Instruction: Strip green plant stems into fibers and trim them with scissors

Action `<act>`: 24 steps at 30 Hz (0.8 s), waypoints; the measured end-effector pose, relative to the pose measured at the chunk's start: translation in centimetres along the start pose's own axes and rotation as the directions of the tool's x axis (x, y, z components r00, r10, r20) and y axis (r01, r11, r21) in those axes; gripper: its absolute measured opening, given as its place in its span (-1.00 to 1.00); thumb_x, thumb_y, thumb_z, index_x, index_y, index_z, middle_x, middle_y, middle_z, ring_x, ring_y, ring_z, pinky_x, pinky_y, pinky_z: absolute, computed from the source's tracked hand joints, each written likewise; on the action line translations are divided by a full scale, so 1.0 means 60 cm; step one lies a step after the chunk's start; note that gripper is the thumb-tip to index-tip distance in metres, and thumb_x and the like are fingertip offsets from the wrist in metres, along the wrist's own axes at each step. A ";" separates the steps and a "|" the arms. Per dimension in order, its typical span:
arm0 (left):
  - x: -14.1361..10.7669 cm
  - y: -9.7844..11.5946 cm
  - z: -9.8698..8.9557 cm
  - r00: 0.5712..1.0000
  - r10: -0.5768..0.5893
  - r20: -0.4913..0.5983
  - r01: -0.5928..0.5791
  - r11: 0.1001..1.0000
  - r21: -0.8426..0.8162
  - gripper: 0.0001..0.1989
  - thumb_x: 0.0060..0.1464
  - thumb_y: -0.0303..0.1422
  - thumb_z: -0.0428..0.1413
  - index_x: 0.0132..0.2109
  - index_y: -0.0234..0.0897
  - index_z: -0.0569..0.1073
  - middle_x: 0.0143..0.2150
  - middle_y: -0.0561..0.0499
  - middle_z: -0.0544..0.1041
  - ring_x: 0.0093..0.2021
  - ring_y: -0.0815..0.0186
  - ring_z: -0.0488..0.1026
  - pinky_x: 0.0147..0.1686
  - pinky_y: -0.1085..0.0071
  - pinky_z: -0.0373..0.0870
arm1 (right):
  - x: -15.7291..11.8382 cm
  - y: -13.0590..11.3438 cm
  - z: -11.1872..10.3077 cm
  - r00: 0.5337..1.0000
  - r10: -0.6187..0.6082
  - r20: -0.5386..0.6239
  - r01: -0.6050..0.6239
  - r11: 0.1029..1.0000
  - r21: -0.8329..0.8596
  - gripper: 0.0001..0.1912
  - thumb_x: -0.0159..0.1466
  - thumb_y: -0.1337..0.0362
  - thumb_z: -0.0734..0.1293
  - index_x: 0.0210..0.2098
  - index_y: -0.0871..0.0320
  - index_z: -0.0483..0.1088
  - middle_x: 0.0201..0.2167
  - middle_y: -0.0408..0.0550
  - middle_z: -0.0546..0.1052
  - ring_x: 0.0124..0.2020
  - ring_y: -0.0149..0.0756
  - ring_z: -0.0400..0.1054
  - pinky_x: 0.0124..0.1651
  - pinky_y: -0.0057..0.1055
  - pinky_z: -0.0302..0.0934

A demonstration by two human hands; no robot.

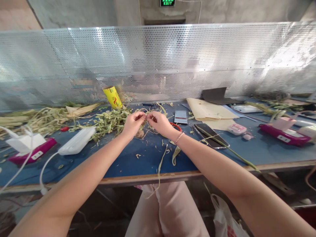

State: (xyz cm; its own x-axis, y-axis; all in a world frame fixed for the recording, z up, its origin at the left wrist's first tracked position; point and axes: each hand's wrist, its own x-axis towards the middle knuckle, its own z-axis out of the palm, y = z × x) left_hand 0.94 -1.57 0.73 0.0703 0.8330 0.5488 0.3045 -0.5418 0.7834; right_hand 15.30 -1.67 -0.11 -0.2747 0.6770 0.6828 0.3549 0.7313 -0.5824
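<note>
Over the middle of the blue table, my left hand [135, 123] and my right hand [160, 123] meet fingertip to fingertip, both closed in a pinch. What sits between the fingers is too small to make out. Just below my left hand lies a small brownish bundle [139, 133], with thin pale strands spreading around it. A heap of dried greenish plant pieces [107, 121] is left of my left hand. Behind my right wrist, a red-orange loop [175, 125] shows in part. One dry strip [161, 164] hangs over the table's front edge.
A yellow tube [113, 97] leans near the perforated metal screen [158, 49]. At left are a white power bank [77, 141] with cable and a purple power strip [34, 152]. A phone [211, 135], brown paper [212, 110] and another purple strip [283, 135] lie right.
</note>
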 end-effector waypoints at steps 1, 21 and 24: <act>0.000 0.000 0.000 1.000 -0.014 0.004 0.014 1.000 -0.023 -0.82 -0.11 -0.29 0.09 -0.41 -0.32 0.47 -0.55 0.06 0.42 -0.52 0.42 0.30 -0.48 0.47 0.21 | 0.000 0.001 0.000 1.000 0.003 -0.007 -0.003 1.000 0.001 -0.93 0.09 0.36 0.18 -0.47 0.17 0.27 -0.51 -0.16 0.35 -0.51 -0.47 0.16 -0.37 -0.49 0.10; 0.000 0.000 0.003 1.000 -0.007 -0.021 0.006 0.999 -0.038 -0.83 -0.12 -0.29 0.11 -0.44 -0.33 0.47 -0.57 0.07 0.40 -0.53 0.44 0.28 -0.50 0.50 0.19 | 0.002 -0.002 0.001 0.991 0.033 -0.132 -0.026 0.998 0.052 -0.90 0.06 0.38 0.23 -0.38 0.17 0.25 -0.44 -0.12 0.33 -0.48 -0.47 0.21 -0.39 -0.46 0.19; -0.001 0.003 0.004 0.999 -0.047 0.005 0.047 0.996 -0.070 -0.85 -0.14 -0.31 0.12 -0.44 -0.33 0.47 -0.57 0.08 0.41 -0.52 0.45 0.29 -0.48 0.50 0.20 | 0.003 -0.005 0.000 0.990 0.010 -0.139 0.003 0.996 0.092 -0.88 0.09 0.36 0.22 -0.33 0.16 0.27 -0.37 -0.09 0.32 -0.44 -0.47 0.23 -0.39 -0.47 0.21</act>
State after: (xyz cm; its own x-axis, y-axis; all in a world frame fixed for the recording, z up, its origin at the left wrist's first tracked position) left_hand 1.23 -1.68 0.78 0.0611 0.8579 0.5102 0.2401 -0.5087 0.8268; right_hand 15.14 -1.79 0.17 -0.1447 0.6663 0.7315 0.2707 0.7377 -0.6184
